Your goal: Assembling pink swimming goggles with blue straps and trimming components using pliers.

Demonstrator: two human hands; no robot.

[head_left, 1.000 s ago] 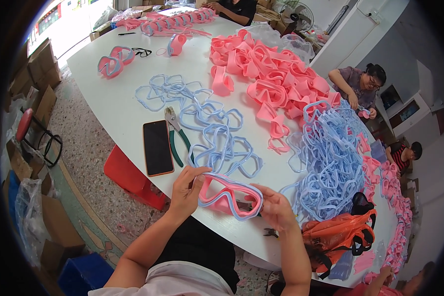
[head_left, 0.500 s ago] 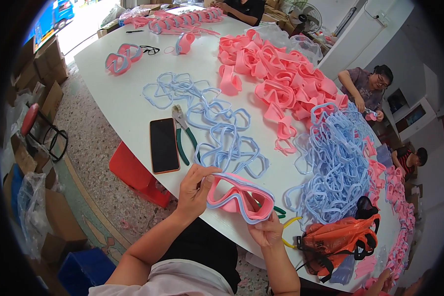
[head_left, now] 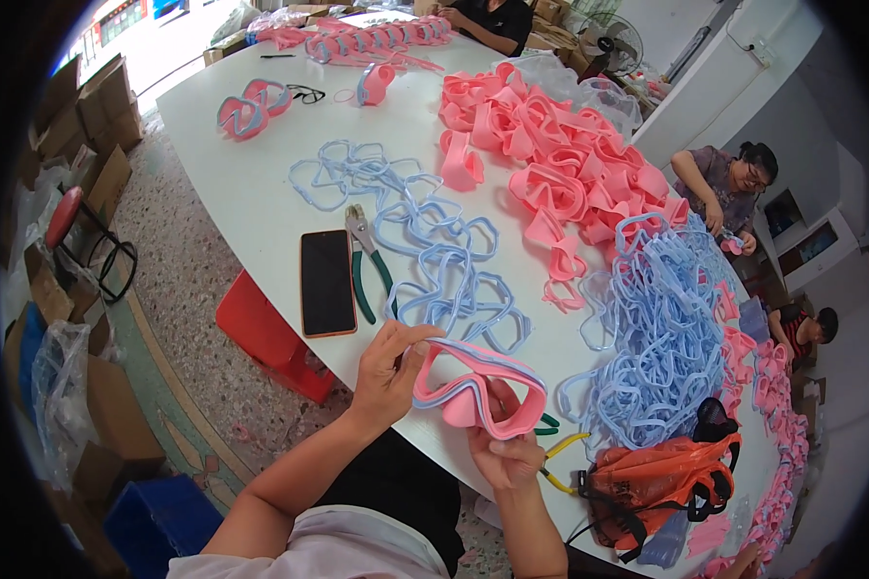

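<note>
I hold the pink frame (head_left: 461, 409) up in front of me, over the near edge of the white worktop (head_left: 232, 193), a blue band running along its side. My left fingers (head_left: 403, 340) pinch its left end, thumb against the pink. My right fingers (head_left: 518, 451) grip the lower right part, thumb on the near rim, a fingertip showing through the opening.

Beyond my left fingers lie a dark phone (head_left: 328, 285) and, just right of it, green-handled pliers (head_left: 376, 271). Loose blue rings (head_left: 444, 304) spread from beside the pliers toward the far side. To my right are a yellow-handled tool (head_left: 557, 479), an orange bag (head_left: 655, 487) and a big blue heap (head_left: 652, 343); a pink heap (head_left: 560, 174) stretches beyond that. Across the worktop, at the right, a person (head_left: 731, 188) handles a small piece.
</note>
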